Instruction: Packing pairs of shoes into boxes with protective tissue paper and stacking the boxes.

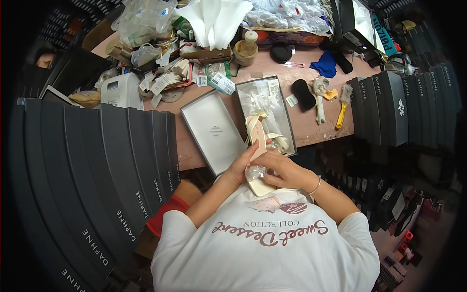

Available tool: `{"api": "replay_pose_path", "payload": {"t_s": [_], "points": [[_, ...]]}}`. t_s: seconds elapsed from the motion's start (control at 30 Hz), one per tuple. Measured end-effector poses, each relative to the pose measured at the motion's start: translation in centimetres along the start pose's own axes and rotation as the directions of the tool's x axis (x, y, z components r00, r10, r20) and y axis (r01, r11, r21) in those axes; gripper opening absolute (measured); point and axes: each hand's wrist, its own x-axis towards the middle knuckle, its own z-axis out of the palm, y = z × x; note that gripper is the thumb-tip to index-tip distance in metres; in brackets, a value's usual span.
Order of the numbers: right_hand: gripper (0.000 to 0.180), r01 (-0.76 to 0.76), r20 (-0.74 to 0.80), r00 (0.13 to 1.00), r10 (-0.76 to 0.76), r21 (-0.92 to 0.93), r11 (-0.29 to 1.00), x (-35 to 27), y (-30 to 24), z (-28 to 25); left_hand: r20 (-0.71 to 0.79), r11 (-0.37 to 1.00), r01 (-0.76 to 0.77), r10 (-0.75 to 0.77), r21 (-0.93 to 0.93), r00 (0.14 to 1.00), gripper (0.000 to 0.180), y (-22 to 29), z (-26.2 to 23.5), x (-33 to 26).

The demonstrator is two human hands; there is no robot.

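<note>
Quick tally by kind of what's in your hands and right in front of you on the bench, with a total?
Cream sandal, held by left hand and right hand: 1
Open grey shoe box: 1
Grey box lid lying inside up: 1
Yellow-handled brush: 1
Black oval pad: 1
Total: 5

**A shoe packing bench in a stockroom**

This is a shoe workshop or stockroom. Rows of identical dark shoe boxes (121, 160) stand stacked on the left, and more (389, 107) on the right. The pinkish workbench (311, 129) between them is cluttered with an open grey box (265, 114), its lid (214, 131), a yellow-handled brush (343, 104), labels and plastic bags (146, 19).
</note>
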Motion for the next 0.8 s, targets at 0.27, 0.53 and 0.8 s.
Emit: {"api": "replay_pose_path", "payload": {"t_s": [0.27,0.53,0.8], "points": [[0.053,-0.011,-0.221,0.974,-0.044,-0.239,0.971,-1.4,0.1,0.6,-0.127,0.996,-0.086,0.09,0.036,0.988,0.051,0.0,0.9,0.1],[0.045,-0.338,0.109,0.932,0.347,0.611,0.715,-2.8,0.4,-0.9,-0.241,0.935,-0.069,0.16,0.347,0.957,0.05,-0.7,2.1,-0.4],[0.047,-0.25,-0.344,0.894,0.289,0.153,0.956,-2.5,4.2,-0.6,-0.237,0.837,-0.252,0.403,0.485,0.884,0.048,4.6,-0.8,-1.3]]}}
